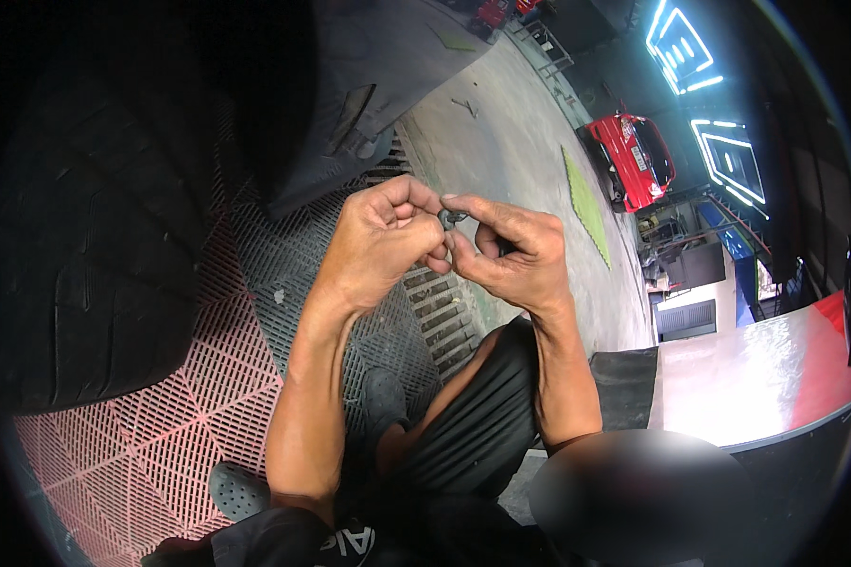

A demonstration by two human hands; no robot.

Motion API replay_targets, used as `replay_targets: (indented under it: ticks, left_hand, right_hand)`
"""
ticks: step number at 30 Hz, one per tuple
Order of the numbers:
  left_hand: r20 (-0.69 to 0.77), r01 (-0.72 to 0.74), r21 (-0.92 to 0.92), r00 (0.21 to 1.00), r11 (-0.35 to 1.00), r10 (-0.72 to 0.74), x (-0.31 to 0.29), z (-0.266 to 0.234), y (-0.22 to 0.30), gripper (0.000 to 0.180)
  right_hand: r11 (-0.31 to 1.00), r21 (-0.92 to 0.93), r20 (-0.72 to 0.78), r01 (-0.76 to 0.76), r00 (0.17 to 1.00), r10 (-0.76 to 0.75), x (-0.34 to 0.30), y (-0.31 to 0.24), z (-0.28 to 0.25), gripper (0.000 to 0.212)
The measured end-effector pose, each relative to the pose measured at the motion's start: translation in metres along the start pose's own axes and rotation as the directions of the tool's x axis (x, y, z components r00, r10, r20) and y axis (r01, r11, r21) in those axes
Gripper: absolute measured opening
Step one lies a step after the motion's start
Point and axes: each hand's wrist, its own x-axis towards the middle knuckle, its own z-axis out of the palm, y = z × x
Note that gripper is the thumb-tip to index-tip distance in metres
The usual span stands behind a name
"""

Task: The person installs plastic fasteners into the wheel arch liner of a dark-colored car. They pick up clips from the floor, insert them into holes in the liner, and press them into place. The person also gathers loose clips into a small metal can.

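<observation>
Both my hands meet in front of me, with the fingertips almost touching. Between them is a small dark piece [452, 218] with a rounded end, perhaps a bolt or clip; fingers cover much of it. My left hand [388, 227] pinches it from the left, its other fingers curled. From the right, the thumb and forefinger of my right hand [520, 248] close on it. Something dark shows in the hollow of the right palm, too shaded to make out.
A large black tyre [104, 246] stands close on the left. Pink slatted floor tiles [199, 416] and grey ones lie below, beside a drain grate [440, 312]. A red car [631, 161] and a green strip [584, 208] are farther off. A glossy panel [728, 378] sits at right.
</observation>
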Motion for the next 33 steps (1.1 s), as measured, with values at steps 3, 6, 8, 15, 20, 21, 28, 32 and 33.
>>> replay_targets:
  ticks: [3, 6, 8, 15, 20, 21, 28, 32, 33]
  left_hand:
    - [-0.012, -0.016, 0.075, 1.000, 0.997, 0.017, 0.002, -0.001, -0.006, 0.013]
    - [-0.003, -0.036, 0.134, 0.999, 0.990, 0.036, 0.001, -0.003, -0.008, 0.014]
    - [0.008, -0.046, 0.167, 0.999, 0.985, 0.045, 0.002, -0.003, -0.008, 0.014]
    - [0.075, -0.062, 0.290, 0.996, 0.955, 0.042, 0.004, -0.006, -0.013, 0.010]
    - [0.104, -0.038, 0.272, 0.995, 0.961, 0.010, 0.002, 0.001, -0.012, 0.012]
    - [0.107, -0.029, 0.239, 0.994, 0.971, 0.004, 0.002, 0.000, -0.011, 0.013]
    - [0.169, 0.091, -0.279, 0.985, 0.956, -0.045, 0.001, 0.006, -0.018, 0.011]
    - [-0.026, -0.072, 0.083, 0.997, 0.994, 0.075, 0.000, 0.017, -0.021, 0.009]
    - [-0.037, -0.127, 0.158, 0.990, 0.979, 0.134, -0.002, 0.018, -0.024, 0.009]
  right_hand:
    - [0.997, 0.055, 0.019, -0.047, 0.999, 0.046, -0.002, 0.005, -0.002, 0.044]
    - [0.995, 0.078, 0.047, -0.064, 0.997, 0.061, -0.004, 0.007, -0.003, 0.044]
    - [0.999, 0.052, 0.063, -0.016, 0.998, 0.012, -0.004, 0.010, -0.006, 0.044]
    - [0.998, -0.053, 0.084, 0.017, 0.996, -0.012, -0.008, 0.006, -0.009, 0.039]
    - [0.998, -0.056, 0.070, 0.035, 0.997, -0.031, -0.011, 0.004, -0.008, 0.038]
    - [1.000, 0.000, 0.071, 0.005, 0.997, -0.005, -0.010, 0.003, -0.006, 0.038]
    - [0.921, 0.336, 0.140, -0.197, 0.977, 0.158, -0.003, -0.001, -0.006, 0.035]
    - [0.991, 0.104, 0.040, -0.088, 0.996, 0.085, -0.004, 0.004, 0.000, 0.030]
    - [0.976, 0.165, 0.047, -0.144, 0.989, 0.138, -0.004, 0.003, 0.000, 0.030]
